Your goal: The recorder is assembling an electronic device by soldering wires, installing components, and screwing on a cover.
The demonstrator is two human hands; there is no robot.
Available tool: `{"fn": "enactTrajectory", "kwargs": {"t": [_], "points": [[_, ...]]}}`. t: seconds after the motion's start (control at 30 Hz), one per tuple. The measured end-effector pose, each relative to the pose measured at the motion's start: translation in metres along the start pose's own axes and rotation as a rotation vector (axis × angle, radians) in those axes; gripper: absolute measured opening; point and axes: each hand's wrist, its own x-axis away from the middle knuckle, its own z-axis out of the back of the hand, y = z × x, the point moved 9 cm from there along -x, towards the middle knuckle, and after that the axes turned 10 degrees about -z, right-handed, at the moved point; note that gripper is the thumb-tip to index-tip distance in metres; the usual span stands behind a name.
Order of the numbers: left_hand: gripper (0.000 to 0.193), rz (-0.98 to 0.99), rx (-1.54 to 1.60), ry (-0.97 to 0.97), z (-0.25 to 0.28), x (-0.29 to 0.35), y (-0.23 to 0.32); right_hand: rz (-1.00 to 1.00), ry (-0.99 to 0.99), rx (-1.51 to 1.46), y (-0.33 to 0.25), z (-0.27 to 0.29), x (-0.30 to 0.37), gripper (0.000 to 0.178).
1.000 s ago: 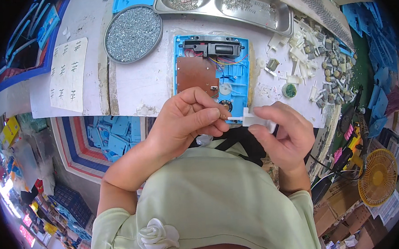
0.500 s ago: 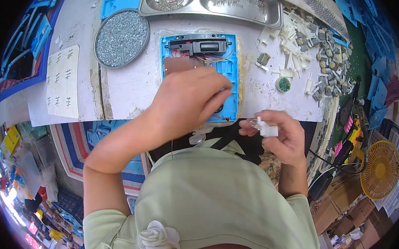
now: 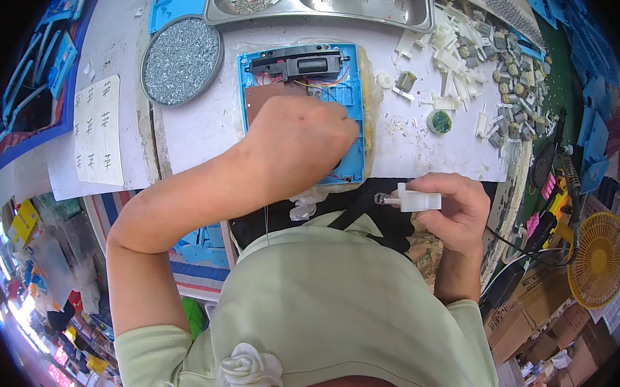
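Observation:
A shallow blue plastic casing [image 3: 355, 148] lies at the table's near edge. Inside it are a black part [image 3: 311, 66] across the top, a brown board [image 3: 257, 102] and thin coloured wires. My left hand [image 3: 305, 140] is over the casing's lower half, its fingers curled in; whatever they hold is hidden beneath it. Between the thumb and fingers of my right hand [image 3: 460, 209] is a white plastic part [image 3: 418, 199], to the right of the casing and off the table edge. A small metal spring [image 3: 385, 199] sticks out from that part's left side.
A round dish of small screws [image 3: 181, 59] stands left of the casing. Behind lies a compartmented steel tray [image 3: 377, 19] with small metal pieces. White plastic parts [image 3: 451, 57] and small motor-like pieces [image 3: 514, 103] heap up at right, near a green round object [image 3: 439, 122].
My left hand's fingers have curled in further over the casing. My right hand has moved slightly right with the white part, which now sits more level. The whole view has shifted a little.

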Motion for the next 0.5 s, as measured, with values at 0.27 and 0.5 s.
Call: {"fn": "enactTrajectory", "kwargs": {"t": [0.27, 0.5], "points": [[0.01, 0.038, 0.343, 0.265, 0.025, 0.016, -0.023, 0.198, 0.26, 0.564, -0.041, 0.002, -0.037, 0.037], [0.011, 0.199, 0.411, 0.615, 0.028, 0.053, -0.043, 0.412, 0.099, 0.919, -0.065, -0.046, -0.076, 0.03]]}}
